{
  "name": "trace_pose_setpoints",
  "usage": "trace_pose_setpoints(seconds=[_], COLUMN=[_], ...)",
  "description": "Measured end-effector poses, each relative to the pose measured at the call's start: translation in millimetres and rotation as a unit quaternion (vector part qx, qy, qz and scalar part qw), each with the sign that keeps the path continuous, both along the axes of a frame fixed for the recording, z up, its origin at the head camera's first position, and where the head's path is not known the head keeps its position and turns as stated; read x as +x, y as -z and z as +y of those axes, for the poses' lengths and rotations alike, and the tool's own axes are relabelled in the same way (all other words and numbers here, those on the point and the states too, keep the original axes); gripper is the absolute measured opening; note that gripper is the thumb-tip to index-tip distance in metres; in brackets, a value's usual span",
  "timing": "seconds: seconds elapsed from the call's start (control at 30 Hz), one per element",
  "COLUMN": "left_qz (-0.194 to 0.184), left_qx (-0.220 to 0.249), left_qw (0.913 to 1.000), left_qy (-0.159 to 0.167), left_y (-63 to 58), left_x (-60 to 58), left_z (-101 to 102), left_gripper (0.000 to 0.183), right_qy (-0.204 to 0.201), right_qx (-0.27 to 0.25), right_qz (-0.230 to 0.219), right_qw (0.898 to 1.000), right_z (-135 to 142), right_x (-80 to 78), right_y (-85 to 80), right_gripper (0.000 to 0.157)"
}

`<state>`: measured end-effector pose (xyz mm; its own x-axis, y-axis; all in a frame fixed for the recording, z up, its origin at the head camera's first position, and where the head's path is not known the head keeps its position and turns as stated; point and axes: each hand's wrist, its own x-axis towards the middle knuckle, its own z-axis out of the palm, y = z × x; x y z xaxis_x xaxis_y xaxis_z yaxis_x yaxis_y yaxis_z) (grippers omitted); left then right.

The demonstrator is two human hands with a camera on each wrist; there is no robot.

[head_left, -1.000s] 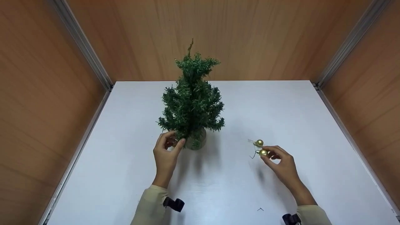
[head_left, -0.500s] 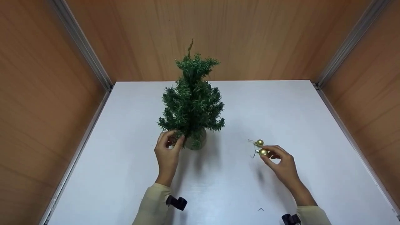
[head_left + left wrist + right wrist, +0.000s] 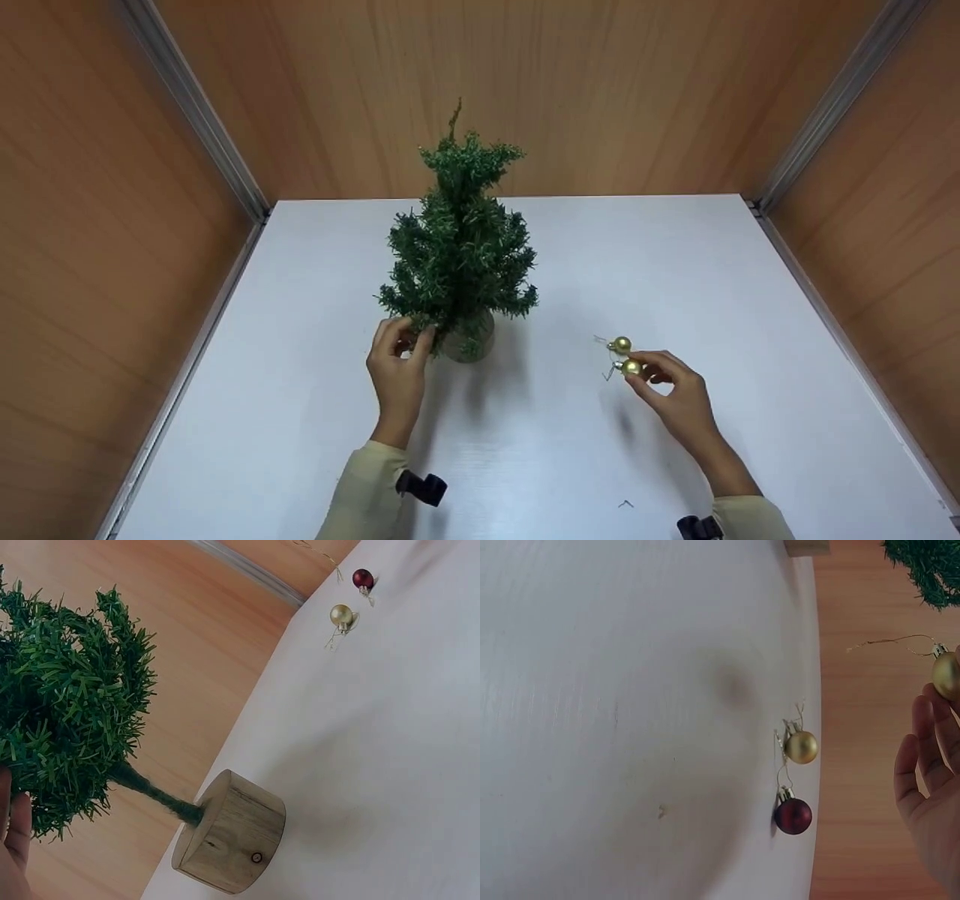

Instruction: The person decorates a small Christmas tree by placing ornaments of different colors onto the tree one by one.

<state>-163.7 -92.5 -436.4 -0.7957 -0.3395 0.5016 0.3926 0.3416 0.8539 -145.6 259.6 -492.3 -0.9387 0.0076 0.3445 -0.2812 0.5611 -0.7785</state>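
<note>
A small green artificial Christmas tree (image 3: pixel 459 247) stands upright on a round wooden base (image 3: pixel 231 832). At its lower left branches, my left hand (image 3: pixel 397 379) pinches the foliage between thumb and curled fingers; the greenery hides whether a smaller item is there too. My right hand (image 3: pixel 679 394) holds a gold bauble (image 3: pixel 632 367) by its round body, above the table, with its thread loop hanging free on the left. Another gold bauble (image 3: pixel 801 748) lies on the table next to a dark red bauble (image 3: pixel 793 816). The right hand mostly covers the red one in the head view.
The white table (image 3: pixel 300 420) is enclosed by wood-grain panels (image 3: pixel 600 90) at the back and both sides, joined by metal corner strips. A short bent thread (image 3: pixel 625 503) lies near the front. Both wrists wear black camera mounts (image 3: pixel 421 487).
My left hand's thumb has shifted slightly left along the low branches. The right hand keeps its hold on the gold bauble with hardly any movement, and the tree stands in the same place.
</note>
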Motion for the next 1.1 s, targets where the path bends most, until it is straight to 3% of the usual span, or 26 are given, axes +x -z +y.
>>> trace_pose_setpoints(seconds=[0.23,0.53,0.87,1.1], left_qz=[0.004,0.014,0.0,-0.006], left_qx=[-0.003,-0.013,-0.017,-0.015], left_qw=[1.0,0.9998,0.9996,0.9997], left_qy=[-0.001,-0.011,-0.025,-0.021], left_y=[28.0,27.1,27.6,24.5], left_x=[-18.5,-20.9,-24.8,-26.9], left_z=[-13,-17,-23,-26], left_gripper=[0.013,0.01,0.015,0.02], right_qy=[0.003,-0.004,-0.006,-0.022], right_qx=[0.005,0.01,0.012,0.024], right_qz=[0.008,0.018,0.022,0.044], right_qw=[1.0,1.0,1.0,0.998], right_z=[2,-14,-3,-13], right_x=[-1.0,13.0,0.2,9.9], right_y=[1.2,-32.5,-11.2,-33.6], right_gripper=[0.028,0.027,0.03,0.029])
